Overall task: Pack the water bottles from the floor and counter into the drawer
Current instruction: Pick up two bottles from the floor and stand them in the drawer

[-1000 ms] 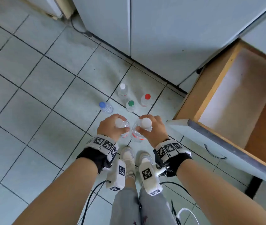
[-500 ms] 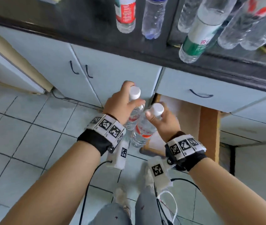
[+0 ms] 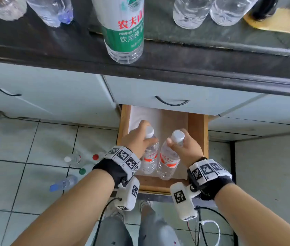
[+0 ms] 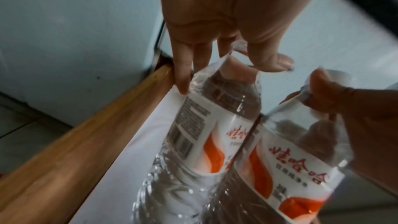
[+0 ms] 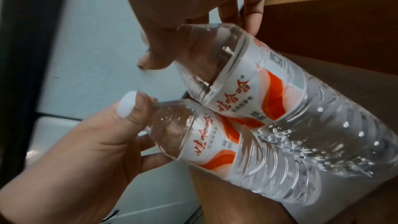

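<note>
Two clear water bottles with white caps and orange-and-white labels lean side by side, touching, inside the open wooden drawer (image 3: 122, 125). My left hand (image 3: 140, 139) grips the left bottle (image 3: 150, 157) at its neck, fingers (image 4: 183, 74) curled round the shoulder. My right hand (image 3: 181, 146) grips the right bottle (image 3: 167, 162) just under its cap. The right wrist view has the right bottle (image 5: 269, 83) above and the left bottle (image 5: 237, 151) below, with my left thumb beside its cap. Both bases are low over the drawer's white liner (image 4: 140, 142); contact is unclear.
Several bottles remain on the tiled floor left of the drawer: one white-capped (image 3: 68, 159), one red-capped (image 3: 95, 157), one green-capped (image 3: 82, 171), and a blue-capped one lying down (image 3: 62, 183). More stand on the dark counter, including a green-labelled bottle (image 3: 124, 32). A closed drawer front (image 3: 172, 96) overhangs the open drawer.
Both hands lifted the two bottles off the floor, carried them right and lowered them into the open drawer. The view has swung from the floor to the cabinets.
</note>
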Demonstrator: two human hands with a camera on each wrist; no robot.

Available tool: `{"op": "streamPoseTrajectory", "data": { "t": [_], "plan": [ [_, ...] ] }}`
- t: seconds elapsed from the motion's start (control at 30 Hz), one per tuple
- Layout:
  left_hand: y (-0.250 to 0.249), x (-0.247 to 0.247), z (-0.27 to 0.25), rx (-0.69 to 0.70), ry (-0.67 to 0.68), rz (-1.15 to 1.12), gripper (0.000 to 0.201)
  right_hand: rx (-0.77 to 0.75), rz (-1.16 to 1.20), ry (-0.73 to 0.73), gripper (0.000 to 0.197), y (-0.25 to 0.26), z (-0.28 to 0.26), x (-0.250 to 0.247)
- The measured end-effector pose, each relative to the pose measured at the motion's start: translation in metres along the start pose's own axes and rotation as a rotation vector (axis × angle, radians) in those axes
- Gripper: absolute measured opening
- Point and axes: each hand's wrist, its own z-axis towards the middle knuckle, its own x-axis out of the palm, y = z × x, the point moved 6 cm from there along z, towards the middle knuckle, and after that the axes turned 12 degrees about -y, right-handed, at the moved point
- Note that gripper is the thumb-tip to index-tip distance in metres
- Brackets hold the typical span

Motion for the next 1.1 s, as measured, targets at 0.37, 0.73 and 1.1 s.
{"op": "streamPoseTrajectory", "data": {
  "t": [0.37,0.73,1.1],
  "plan": [
    [0.081,0.082,0.058,-0.228,0.197,0.231,0.045,0.259,0.007,0.111,0.043,-0.080,0.061,0.102],
    [0.115,0.111,0.111,-0.279,0.070,0.172,0.049,0.403,0.086,0.219,0.062,-0.111,0.102,0.141],
    [0.141,0.135,0.087,-0.286,0.418,0.564,0.041,0.380,0.163,0.366,0.075,-0.109,0.080,0.165]
  ]
}}
